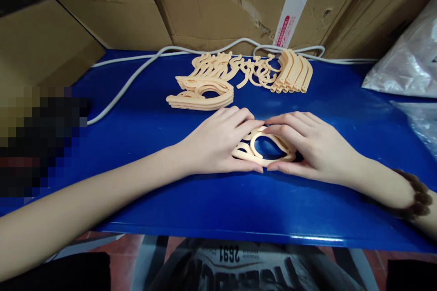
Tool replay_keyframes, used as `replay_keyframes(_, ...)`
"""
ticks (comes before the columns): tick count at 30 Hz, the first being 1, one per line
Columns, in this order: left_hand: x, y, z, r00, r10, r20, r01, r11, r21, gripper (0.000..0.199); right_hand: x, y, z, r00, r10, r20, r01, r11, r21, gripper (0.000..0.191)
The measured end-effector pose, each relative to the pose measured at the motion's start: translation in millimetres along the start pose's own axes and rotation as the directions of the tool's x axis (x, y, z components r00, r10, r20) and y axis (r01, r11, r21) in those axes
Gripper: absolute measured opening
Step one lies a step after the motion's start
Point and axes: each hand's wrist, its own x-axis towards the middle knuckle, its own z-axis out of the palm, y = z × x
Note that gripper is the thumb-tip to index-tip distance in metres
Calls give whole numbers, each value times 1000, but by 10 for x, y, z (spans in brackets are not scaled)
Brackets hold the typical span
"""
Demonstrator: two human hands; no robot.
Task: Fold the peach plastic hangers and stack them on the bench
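Note:
A beige plastic folding clothes hanger (269, 162), folded into an oval shape, lies low over the blue table between my hands. My left hand (223, 141) is closed around its left end, thumb along the near edge and fingers over the far edge. On the right end, my right hand (309, 145) grips in the same way, its thumb tip close to the left one. Fingers cover both ends of the hanger. Just beyond my left hand rests a stack of folded hangers (201, 101) in the same beige plastic.
Behind the stack lie wavy hanger arms (213, 66), loose hooks (259, 72) and a row of curved arms (295, 72). A white cable (136, 72) crosses the blue table (218, 204). Cardboard boxes (218, 4) stand behind; a plastic bag (406, 54) sits at right.

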Motion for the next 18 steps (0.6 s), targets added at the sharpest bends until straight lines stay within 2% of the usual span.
replay_keyframes(5,-16,28,-8,997,-18,-76,18,1000,-6,75,0,9,-1,1000,4,-26,-4,1000,-11,67)
replay_keyframes(8,-22,43,-21,993,-33,-109,32,999,-9,75,-3,12,5,999,5,-40,-6,1000,-22,65)
replay_keyframes(12,-13,39,-30,994,-34,-104,33,999,-11,74,-10,7,-1,995,14,-102,-15,1000,-2,62)
replay_keyframes(18,1,17,-22,995,60,-82,-59,998,14,82,-4,-12,-10,992,-18,-127,18,1000,4,63)
